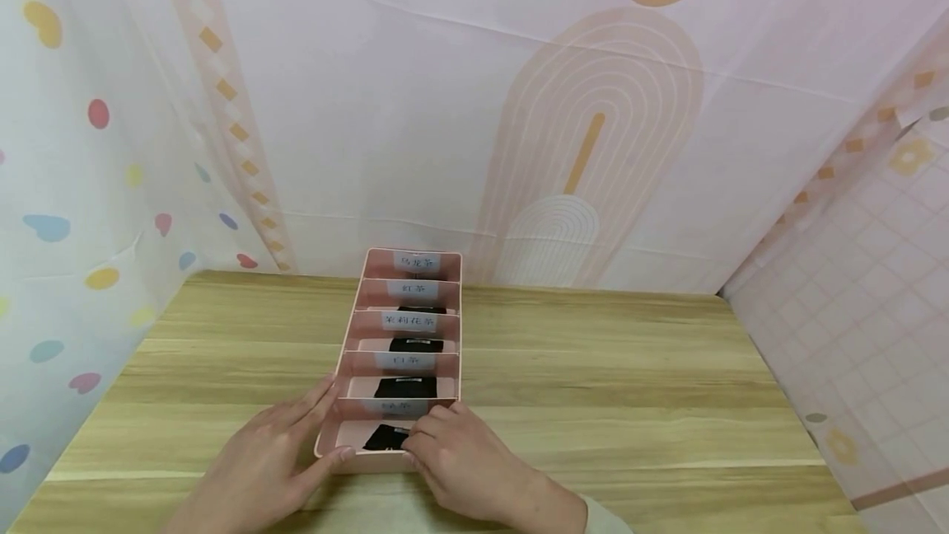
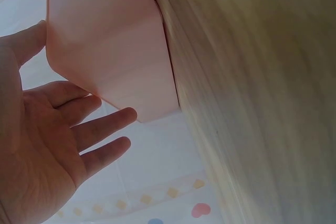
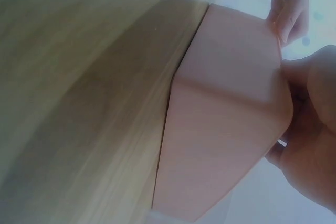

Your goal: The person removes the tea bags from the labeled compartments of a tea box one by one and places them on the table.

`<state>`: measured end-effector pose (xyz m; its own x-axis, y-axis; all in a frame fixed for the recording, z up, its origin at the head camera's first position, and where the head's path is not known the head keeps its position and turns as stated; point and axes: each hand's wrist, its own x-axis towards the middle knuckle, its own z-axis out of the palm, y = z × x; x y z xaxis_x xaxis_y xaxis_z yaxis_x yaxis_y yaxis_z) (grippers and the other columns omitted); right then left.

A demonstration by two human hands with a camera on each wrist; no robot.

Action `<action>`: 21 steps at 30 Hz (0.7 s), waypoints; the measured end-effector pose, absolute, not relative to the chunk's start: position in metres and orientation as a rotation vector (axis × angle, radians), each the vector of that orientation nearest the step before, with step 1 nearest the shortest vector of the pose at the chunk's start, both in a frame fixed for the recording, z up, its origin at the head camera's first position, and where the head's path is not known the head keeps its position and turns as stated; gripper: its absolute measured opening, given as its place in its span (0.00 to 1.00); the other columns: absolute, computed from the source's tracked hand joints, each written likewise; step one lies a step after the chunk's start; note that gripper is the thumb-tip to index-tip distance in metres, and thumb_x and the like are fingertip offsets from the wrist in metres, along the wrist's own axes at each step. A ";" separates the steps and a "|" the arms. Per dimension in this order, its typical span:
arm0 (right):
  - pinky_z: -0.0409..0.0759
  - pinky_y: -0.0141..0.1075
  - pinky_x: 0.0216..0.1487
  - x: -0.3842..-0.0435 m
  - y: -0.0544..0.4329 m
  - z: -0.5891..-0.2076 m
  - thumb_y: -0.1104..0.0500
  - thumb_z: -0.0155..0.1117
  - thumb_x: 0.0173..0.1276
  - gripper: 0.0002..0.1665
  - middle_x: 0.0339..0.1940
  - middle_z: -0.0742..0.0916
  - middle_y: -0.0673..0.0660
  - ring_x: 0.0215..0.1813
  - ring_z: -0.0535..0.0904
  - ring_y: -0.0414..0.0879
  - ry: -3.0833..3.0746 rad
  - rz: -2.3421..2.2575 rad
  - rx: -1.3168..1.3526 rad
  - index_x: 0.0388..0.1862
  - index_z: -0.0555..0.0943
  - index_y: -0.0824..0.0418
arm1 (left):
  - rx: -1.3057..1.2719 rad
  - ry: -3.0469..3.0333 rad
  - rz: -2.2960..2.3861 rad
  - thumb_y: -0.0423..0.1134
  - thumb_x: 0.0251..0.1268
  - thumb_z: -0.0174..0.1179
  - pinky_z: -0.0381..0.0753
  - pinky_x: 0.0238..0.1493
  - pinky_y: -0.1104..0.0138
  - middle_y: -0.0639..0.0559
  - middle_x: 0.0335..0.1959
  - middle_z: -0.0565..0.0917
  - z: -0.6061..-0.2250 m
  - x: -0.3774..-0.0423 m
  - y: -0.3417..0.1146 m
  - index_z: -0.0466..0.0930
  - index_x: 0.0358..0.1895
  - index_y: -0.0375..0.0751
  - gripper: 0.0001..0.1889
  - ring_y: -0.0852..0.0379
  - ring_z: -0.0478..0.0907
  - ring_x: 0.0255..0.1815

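Front black packet [image 1: 382, 438] partly behind right grip [image 1: 463, 458]

Smooth plastic tray [image 1: 371, 463], wood-grained tabletop [image 1: 630, 394]
The tray is finished in a soft sheen and faced with paper-like labels [image 1: 409, 322]. The tabletop is surfaced in smooth, streaked grain. The backdrop [image 1: 371, 105] is formed of matt, creased cloth.
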<state>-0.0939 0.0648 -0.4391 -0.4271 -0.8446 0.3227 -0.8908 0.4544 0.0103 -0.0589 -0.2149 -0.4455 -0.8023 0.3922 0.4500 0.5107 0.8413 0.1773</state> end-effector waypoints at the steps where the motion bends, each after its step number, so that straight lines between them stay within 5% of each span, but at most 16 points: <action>1: 0.72 0.30 0.47 -0.094 0.065 -0.439 0.55 0.62 0.79 0.07 0.41 0.86 0.43 0.48 0.79 0.39 -2.426 0.243 1.490 0.42 0.87 0.50 | -0.670 -2.619 -0.411 0.62 0.65 0.70 0.86 0.52 0.46 0.42 0.69 0.81 -0.445 -0.059 -0.215 0.78 0.70 0.34 0.40 0.43 0.86 0.55; 21: 0.82 0.28 0.51 -0.104 0.073 -0.425 0.62 0.75 0.70 0.05 0.37 0.89 0.46 0.42 0.85 0.38 -2.239 0.605 1.394 0.42 0.87 0.56 | -0.659 -2.672 -0.400 0.60 0.66 0.70 0.86 0.52 0.46 0.41 0.68 0.81 -0.442 -0.058 -0.215 0.81 0.68 0.33 0.37 0.43 0.86 0.55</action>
